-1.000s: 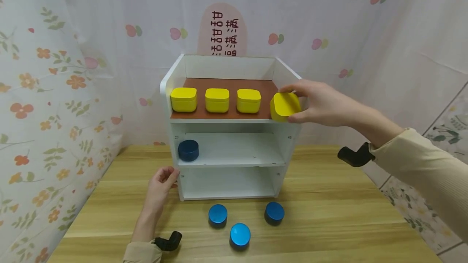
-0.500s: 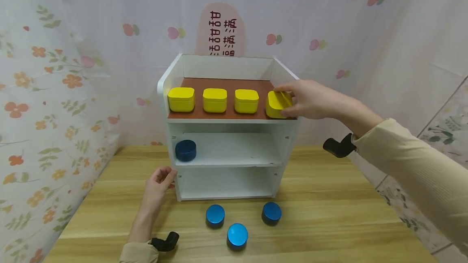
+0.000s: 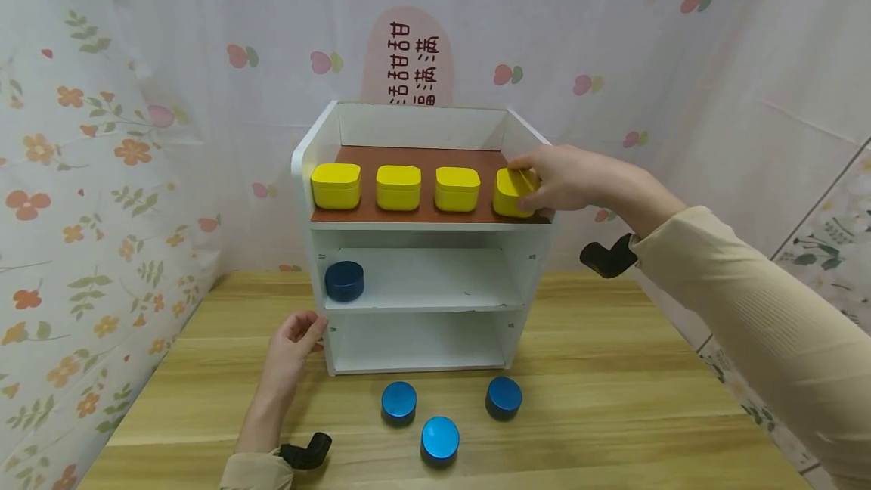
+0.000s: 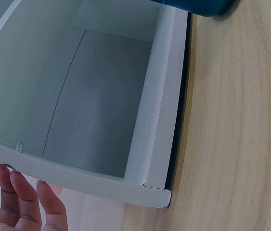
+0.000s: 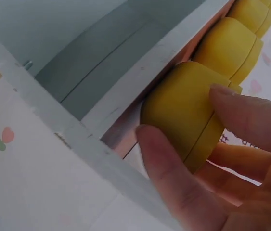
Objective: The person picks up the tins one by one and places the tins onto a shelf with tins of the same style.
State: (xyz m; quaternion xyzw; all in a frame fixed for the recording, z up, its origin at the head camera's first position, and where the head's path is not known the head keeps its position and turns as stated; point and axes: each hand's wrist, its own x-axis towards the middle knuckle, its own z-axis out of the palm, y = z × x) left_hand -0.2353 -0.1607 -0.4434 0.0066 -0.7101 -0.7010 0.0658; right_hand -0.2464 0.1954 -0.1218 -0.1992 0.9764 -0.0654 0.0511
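My right hand [image 3: 578, 180] holds a yellow rounded-square tin with a lid [image 3: 510, 191] at the right end of the white shelf unit's [image 3: 422, 226] brown top. In the right wrist view, thumb and finger grip opposite sides of that yellow tin [image 5: 183, 106]. Three similar yellow tins stand in a row to its left: one [image 3: 457, 189] nearest, another [image 3: 398, 187] in the middle and a third [image 3: 336, 186] at the left end. Low on the unit's left side, my left hand [image 3: 292, 342] touches the side panel [image 4: 77, 180] with loosely bent fingers.
A dark blue round tin [image 3: 344, 281] sits at the left of the middle shelf. Three blue round tins [image 3: 398, 401], [image 3: 440, 441], [image 3: 503, 397] stand on the wooden table [image 3: 599, 399] before the unit. A patterned curtain [image 3: 272, 134] hangs behind.
My right hand has brought the yellow tin slightly left and levelled it from a tilt onto the top, in line with the others. The left hand has kept its place at the side panel.
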